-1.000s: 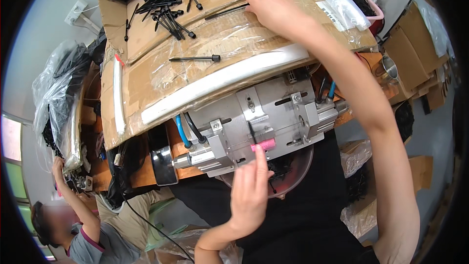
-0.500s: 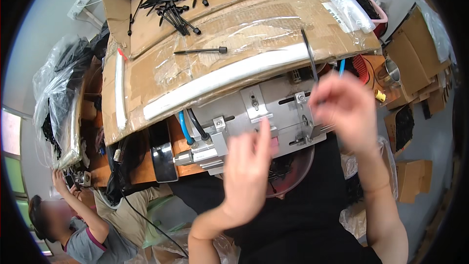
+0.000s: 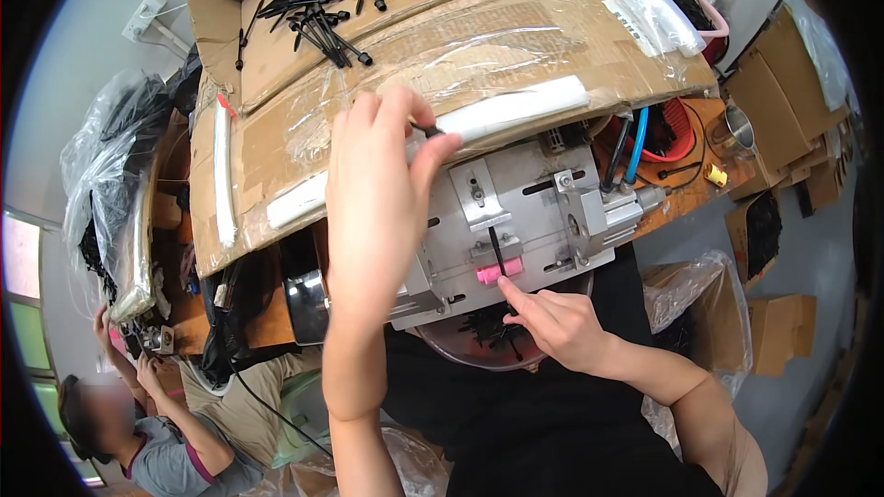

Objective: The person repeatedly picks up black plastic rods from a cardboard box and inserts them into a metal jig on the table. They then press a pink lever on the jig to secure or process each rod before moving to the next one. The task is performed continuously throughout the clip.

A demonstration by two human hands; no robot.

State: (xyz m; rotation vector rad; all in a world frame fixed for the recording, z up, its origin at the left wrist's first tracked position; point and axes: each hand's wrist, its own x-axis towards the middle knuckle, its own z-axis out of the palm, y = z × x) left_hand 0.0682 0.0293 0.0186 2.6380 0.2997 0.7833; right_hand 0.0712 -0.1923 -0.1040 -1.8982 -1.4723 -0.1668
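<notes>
Across the far side of the workbench I see a taped cardboard box [image 3: 516, 46], a pile of black rods [image 3: 322, 32] near its upper left, and a white strip [image 3: 525, 109] along its near edge. Off to the left, a co-worker [image 3: 189, 451] sits with both hands raised at another spot.

Before the person is a metal jig [image 3: 534, 207], and on its near part sits a pink block [image 3: 502, 271]. One rod [image 3: 496, 244] lies at that block, its long axis running nearly straight away from the body, leaning slightly left at the far end.

Nearest to it is the right hand [image 3: 564, 327], coming from the near right. Its index finger is stretched out, the tip touching or just beside the block's near edge, in line with the rod; the other fingers curl loosely, and I can't tell whether they hide anything.

Farther off, up and to the left of the block, the left hand [image 3: 376, 161] reaches over the box's near edge. Its thumb and fingertips pinch a dark piece [image 3: 427, 130], mostly hidden, the showing bit slanting down to the right.

Below the jig is a translucent bowl [image 3: 448, 346] with black pieces inside; a red basket [image 3: 684, 138] stands beyond the blue hose [image 3: 636, 147].
</notes>
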